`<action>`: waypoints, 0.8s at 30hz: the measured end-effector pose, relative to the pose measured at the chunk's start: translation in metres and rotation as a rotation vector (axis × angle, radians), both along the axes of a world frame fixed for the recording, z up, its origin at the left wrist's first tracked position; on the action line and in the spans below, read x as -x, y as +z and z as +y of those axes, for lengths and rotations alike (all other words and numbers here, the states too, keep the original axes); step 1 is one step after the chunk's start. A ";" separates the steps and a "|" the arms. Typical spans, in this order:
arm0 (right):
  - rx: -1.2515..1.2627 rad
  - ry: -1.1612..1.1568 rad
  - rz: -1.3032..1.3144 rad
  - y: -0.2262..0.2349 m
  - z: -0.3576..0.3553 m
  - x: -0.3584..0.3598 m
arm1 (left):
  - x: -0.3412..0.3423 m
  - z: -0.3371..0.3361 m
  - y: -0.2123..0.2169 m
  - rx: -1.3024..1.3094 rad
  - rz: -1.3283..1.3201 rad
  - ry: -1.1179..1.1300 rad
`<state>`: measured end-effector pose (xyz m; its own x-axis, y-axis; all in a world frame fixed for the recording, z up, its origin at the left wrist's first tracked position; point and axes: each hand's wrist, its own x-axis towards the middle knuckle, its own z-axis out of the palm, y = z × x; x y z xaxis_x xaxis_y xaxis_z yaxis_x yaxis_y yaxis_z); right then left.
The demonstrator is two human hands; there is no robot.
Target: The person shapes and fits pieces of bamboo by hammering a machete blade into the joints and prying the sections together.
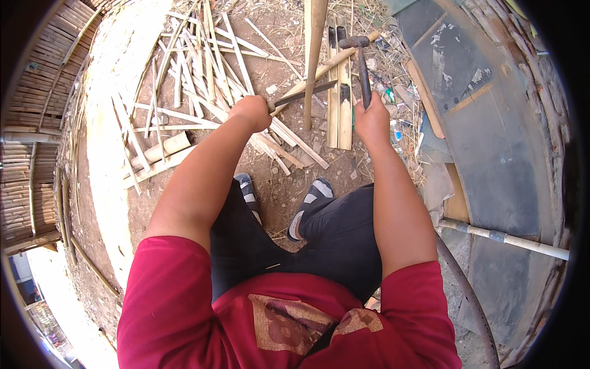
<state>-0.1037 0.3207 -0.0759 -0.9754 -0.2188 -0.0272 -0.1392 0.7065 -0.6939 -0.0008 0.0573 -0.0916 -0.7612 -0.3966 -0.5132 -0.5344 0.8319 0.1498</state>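
My left hand is closed round the handle of a long-bladed knife, whose dark blade points to the right and slightly away from me. The blade reaches the halved bamboo pieces and crosses near an upright bamboo pole; whether it touches either, I cannot tell. To the right, my right hand grips a hammer by its dark handle. The hammer's head is at the far end, over a slanting bamboo length.
Many split bamboo strips lie heaped on the dirt at the far left, with a thicker bamboo piece nearer. Grey panels lean along the right, beside straw and litter. A bamboo-slat wall stands left.
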 end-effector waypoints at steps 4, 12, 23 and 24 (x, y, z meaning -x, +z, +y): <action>-0.391 0.140 -0.093 -0.044 0.006 0.011 | 0.006 -0.002 -0.001 0.059 0.053 -0.042; -0.281 0.091 -0.103 -0.032 0.005 -0.003 | 0.006 0.000 -0.013 0.017 0.014 -0.028; -0.388 0.140 -0.119 -0.040 0.001 0.008 | 0.009 -0.001 -0.014 0.029 0.031 -0.064; -0.403 0.141 -0.129 -0.043 0.004 0.013 | 0.011 -0.004 -0.020 0.047 0.062 -0.086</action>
